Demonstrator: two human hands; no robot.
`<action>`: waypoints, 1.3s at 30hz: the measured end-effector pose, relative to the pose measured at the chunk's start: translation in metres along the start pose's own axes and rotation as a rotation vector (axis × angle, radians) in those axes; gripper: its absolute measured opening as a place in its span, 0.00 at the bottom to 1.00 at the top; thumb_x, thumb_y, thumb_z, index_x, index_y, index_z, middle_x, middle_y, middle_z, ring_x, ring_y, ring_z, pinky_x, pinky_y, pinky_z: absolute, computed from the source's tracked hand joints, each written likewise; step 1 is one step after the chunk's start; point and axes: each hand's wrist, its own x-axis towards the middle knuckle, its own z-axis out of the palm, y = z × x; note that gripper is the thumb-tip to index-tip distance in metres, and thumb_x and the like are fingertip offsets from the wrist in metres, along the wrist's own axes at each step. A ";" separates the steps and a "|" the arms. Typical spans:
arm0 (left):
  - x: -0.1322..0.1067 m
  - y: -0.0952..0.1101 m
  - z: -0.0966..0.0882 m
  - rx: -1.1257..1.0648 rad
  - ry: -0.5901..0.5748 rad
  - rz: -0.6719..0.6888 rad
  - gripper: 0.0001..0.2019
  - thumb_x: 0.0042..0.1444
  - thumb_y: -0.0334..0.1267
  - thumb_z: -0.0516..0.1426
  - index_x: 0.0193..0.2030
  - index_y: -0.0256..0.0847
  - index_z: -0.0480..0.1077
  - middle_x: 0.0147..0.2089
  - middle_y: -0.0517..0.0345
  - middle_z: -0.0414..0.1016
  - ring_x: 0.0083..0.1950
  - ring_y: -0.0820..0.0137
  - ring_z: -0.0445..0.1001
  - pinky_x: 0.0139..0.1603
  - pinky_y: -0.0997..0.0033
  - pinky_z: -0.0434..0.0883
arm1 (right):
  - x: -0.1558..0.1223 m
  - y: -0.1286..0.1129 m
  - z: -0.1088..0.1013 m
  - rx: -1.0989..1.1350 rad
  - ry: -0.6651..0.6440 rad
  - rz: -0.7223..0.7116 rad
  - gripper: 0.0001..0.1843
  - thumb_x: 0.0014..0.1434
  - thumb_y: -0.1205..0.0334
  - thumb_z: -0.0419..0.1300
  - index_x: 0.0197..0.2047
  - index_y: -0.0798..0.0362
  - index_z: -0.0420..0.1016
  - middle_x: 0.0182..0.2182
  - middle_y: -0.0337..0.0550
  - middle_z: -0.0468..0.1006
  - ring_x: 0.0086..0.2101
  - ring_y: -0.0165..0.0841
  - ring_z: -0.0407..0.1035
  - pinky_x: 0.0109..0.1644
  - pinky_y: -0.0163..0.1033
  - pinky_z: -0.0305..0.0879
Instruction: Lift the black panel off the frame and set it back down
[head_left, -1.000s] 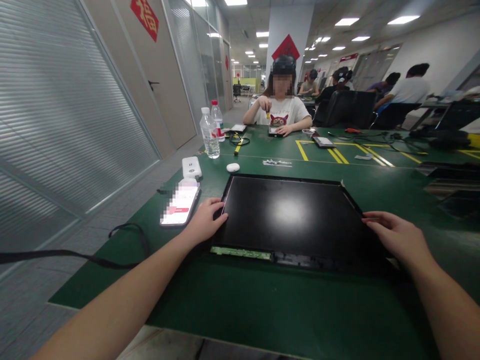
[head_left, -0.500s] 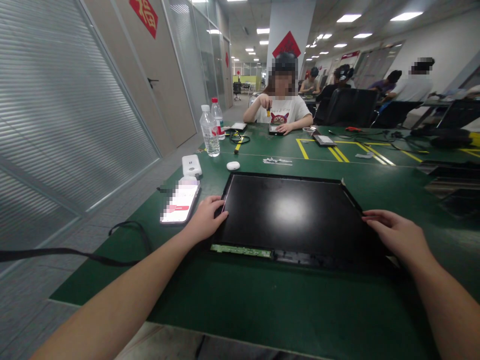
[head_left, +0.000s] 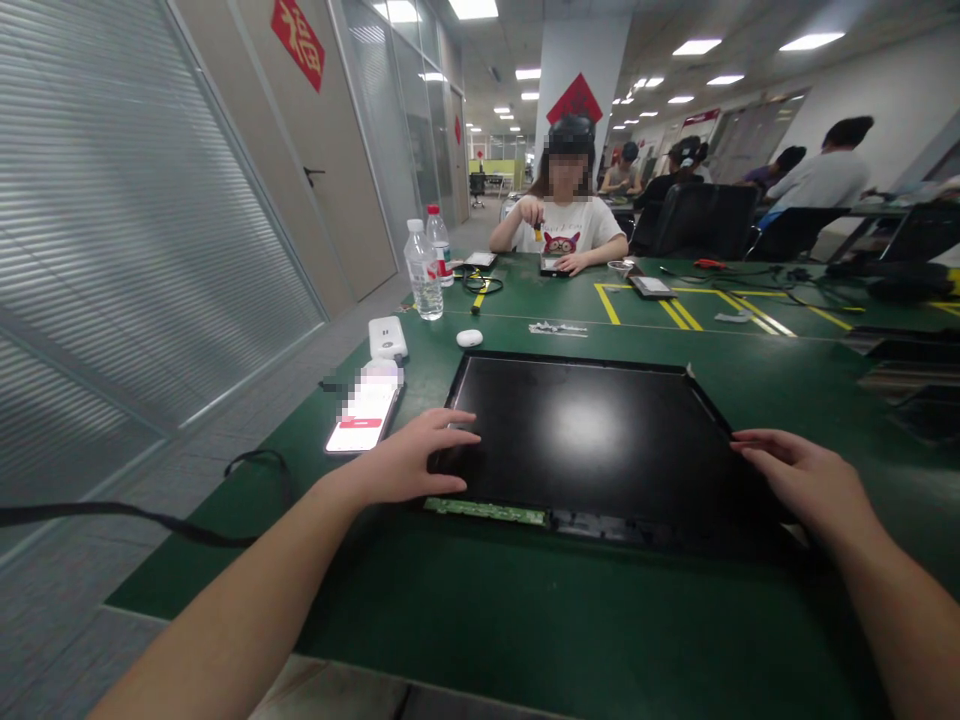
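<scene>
A black display panel [head_left: 585,435] lies flat on the green table, with a bright glare in its middle. Along its near left edge runs a green circuit board strip [head_left: 486,512]. My left hand [head_left: 420,455] is over the panel's left edge, its fingers and thumb apart; whether the fingertips touch the screen I cannot tell. At the right edge, my right hand [head_left: 806,475] pinches the panel's frame between thumb and fingers, the fingertips partly hidden.
Left of the panel lie a lit phone [head_left: 366,410], a white power bank [head_left: 387,338] and a white earbud case [head_left: 469,338]. Two plastic bottles [head_left: 424,275] stand behind them. Across the table [head_left: 525,610], a person holds a yellow-tipped tool over a small device. Dark panels [head_left: 911,350] lie at right.
My left hand has let go of the panel's left edge and moved over the screen, fingers spreading. My right hand stays at the right edge. The view has tilted slightly.
</scene>
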 end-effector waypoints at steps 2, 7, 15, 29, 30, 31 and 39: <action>0.000 0.003 -0.003 -0.032 -0.064 0.014 0.25 0.60 0.45 0.69 0.65 0.54 0.81 0.76 0.49 0.71 0.77 0.47 0.66 0.76 0.42 0.66 | 0.000 0.000 0.000 0.001 0.002 -0.008 0.19 0.44 0.44 0.61 0.36 0.43 0.85 0.38 0.46 0.88 0.43 0.51 0.80 0.51 0.52 0.71; 0.001 0.007 -0.004 -0.057 -0.079 0.006 0.23 0.58 0.41 0.71 0.61 0.56 0.83 0.75 0.51 0.73 0.76 0.48 0.68 0.75 0.42 0.66 | -0.002 -0.006 -0.003 0.011 -0.009 0.032 0.19 0.42 0.45 0.61 0.35 0.43 0.85 0.37 0.46 0.88 0.44 0.51 0.80 0.52 0.52 0.71; 0.000 0.000 0.000 -0.077 -0.072 0.105 0.20 0.61 0.38 0.70 0.60 0.53 0.83 0.75 0.50 0.72 0.74 0.51 0.71 0.72 0.48 0.72 | 0.001 -0.003 -0.001 -0.004 0.009 0.040 0.22 0.39 0.44 0.60 0.34 0.44 0.85 0.37 0.47 0.88 0.44 0.52 0.80 0.52 0.54 0.72; 0.000 -0.003 0.002 -0.060 -0.094 0.182 0.18 0.64 0.34 0.67 0.60 0.47 0.82 0.74 0.45 0.72 0.71 0.52 0.74 0.70 0.54 0.73 | 0.008 0.012 0.005 -0.037 0.043 -0.033 0.22 0.39 0.43 0.60 0.33 0.43 0.86 0.36 0.46 0.88 0.38 0.49 0.79 0.48 0.52 0.72; 0.000 -0.003 0.002 -0.059 -0.093 0.184 0.18 0.64 0.34 0.67 0.60 0.46 0.82 0.74 0.45 0.72 0.71 0.52 0.75 0.70 0.54 0.73 | 0.008 0.012 0.005 -0.038 0.044 -0.031 0.21 0.39 0.43 0.60 0.33 0.43 0.85 0.36 0.45 0.88 0.38 0.49 0.78 0.48 0.52 0.72; 0.000 -0.003 0.002 -0.058 -0.090 0.185 0.17 0.64 0.34 0.67 0.59 0.46 0.82 0.74 0.45 0.72 0.71 0.52 0.75 0.70 0.54 0.73 | 0.008 0.012 0.005 -0.035 0.045 -0.031 0.21 0.39 0.43 0.59 0.33 0.42 0.85 0.35 0.45 0.88 0.38 0.48 0.78 0.48 0.52 0.72; 0.000 0.001 -0.001 -0.043 -0.097 0.145 0.19 0.64 0.35 0.67 0.61 0.46 0.81 0.74 0.45 0.72 0.72 0.52 0.74 0.70 0.53 0.74 | 0.006 0.007 0.004 -0.020 0.030 -0.001 0.22 0.38 0.42 0.60 0.33 0.43 0.85 0.37 0.45 0.88 0.42 0.50 0.80 0.52 0.53 0.72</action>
